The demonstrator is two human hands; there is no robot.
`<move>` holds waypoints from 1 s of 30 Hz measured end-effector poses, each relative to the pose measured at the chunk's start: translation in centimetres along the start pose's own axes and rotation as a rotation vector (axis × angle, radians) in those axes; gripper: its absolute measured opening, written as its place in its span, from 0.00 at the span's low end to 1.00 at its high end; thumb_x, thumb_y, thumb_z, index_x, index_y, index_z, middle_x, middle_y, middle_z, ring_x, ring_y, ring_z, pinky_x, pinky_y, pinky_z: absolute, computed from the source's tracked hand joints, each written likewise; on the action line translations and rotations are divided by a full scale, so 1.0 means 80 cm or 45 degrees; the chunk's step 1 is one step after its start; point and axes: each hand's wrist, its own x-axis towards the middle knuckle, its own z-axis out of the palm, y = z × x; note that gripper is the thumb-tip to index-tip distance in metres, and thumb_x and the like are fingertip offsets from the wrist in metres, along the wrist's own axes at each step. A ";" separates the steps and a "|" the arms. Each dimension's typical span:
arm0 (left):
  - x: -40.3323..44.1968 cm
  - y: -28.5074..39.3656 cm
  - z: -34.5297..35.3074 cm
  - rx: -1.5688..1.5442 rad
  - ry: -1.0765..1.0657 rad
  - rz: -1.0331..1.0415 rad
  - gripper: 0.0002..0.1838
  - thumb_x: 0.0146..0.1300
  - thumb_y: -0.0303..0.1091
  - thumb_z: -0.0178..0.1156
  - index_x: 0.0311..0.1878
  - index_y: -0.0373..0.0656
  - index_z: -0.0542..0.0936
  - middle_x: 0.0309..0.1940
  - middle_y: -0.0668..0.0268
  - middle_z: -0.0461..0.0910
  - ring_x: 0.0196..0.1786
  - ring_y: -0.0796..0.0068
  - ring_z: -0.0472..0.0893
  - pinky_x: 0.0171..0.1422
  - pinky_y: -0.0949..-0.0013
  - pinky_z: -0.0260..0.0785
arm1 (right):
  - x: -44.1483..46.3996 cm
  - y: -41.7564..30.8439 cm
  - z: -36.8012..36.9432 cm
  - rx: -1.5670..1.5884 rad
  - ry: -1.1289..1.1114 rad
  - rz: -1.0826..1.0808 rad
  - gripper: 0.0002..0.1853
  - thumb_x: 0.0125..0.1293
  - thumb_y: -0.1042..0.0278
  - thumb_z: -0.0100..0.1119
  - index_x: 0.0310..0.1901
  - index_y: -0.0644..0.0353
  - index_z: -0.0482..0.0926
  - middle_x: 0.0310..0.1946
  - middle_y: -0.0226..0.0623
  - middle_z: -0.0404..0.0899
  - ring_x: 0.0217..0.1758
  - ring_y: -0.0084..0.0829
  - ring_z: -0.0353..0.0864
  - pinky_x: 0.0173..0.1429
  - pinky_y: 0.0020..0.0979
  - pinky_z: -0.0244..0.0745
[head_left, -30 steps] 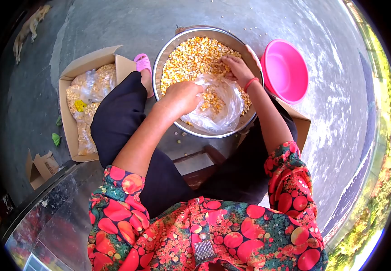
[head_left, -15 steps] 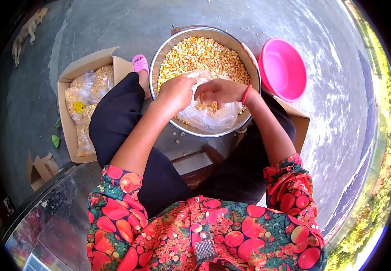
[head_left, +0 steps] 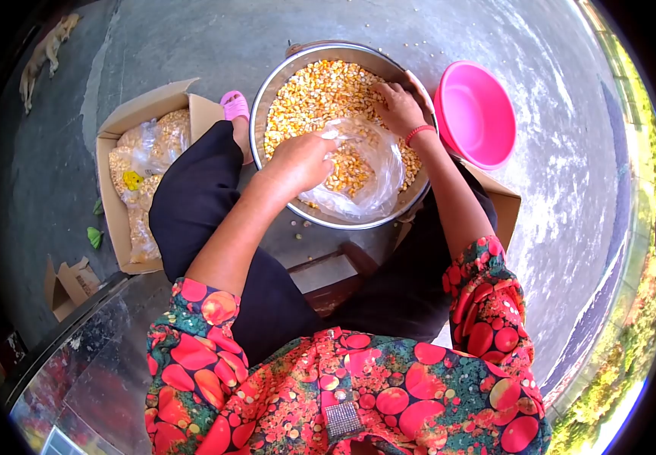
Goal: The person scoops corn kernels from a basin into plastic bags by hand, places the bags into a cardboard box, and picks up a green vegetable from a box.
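A wide metal pot (head_left: 265, 114) between my knees is filled with yellow and white corn kernels (head_left: 320, 83). On the kernels rests a clear plastic bag (head_left: 385, 178), its mouth spread and some corn inside. My left hand (head_left: 301, 161) is closed on the bag's left rim. Beyond the bag's right side, my right hand (head_left: 401, 110), with a red band on the wrist, reaches into the loose corn near the pot's right wall. Its fingers are apart and bent down, with the tips touching the kernels.
A pink basin (head_left: 479, 114) stands right of the pot, near a cardboard box (head_left: 504, 216). On the left, an open carton (head_left: 112, 205) holds bags of corn. A dog (head_left: 43, 57) lies on the floor at far left. Stray kernels dot the floor.
My right hand has moved from above the bag's mouth up and right to the loose corn. My left hand keeps its hold on the bag, whose opening now shows more clearly.
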 end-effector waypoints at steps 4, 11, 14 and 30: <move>-0.001 0.003 -0.003 0.004 0.016 0.010 0.15 0.51 0.34 0.55 0.42 0.43 0.78 0.36 0.52 0.74 0.42 0.55 0.75 0.49 0.60 0.66 | -0.005 -0.035 0.006 0.052 -0.200 0.190 0.15 0.58 0.59 0.48 0.45 0.53 0.71 0.39 0.46 0.72 0.42 0.47 0.74 0.46 0.41 0.69; -0.002 0.003 -0.003 0.011 0.001 0.020 0.15 0.51 0.35 0.54 0.43 0.42 0.77 0.38 0.51 0.74 0.44 0.55 0.74 0.50 0.60 0.65 | -0.004 -0.042 0.018 0.272 -0.587 0.247 0.15 0.58 0.57 0.49 0.41 0.59 0.75 0.35 0.42 0.75 0.40 0.39 0.76 0.44 0.36 0.70; -0.003 0.003 -0.002 -0.011 -0.005 0.032 0.16 0.52 0.35 0.54 0.44 0.42 0.77 0.39 0.51 0.74 0.44 0.55 0.74 0.50 0.60 0.65 | -0.006 -0.025 0.027 0.886 -0.617 0.569 0.13 0.58 0.59 0.51 0.37 0.60 0.76 0.30 0.35 0.75 0.34 0.29 0.75 0.39 0.31 0.70; 0.001 -0.003 -0.001 0.068 0.138 0.018 0.18 0.49 0.24 0.51 0.46 0.42 0.76 0.41 0.51 0.72 0.46 0.53 0.73 0.51 0.58 0.64 | -0.001 -0.112 -0.094 1.839 -1.026 0.362 0.08 0.60 0.65 0.47 0.31 0.60 0.72 0.23 0.28 0.71 0.19 0.14 0.66 0.16 0.15 0.56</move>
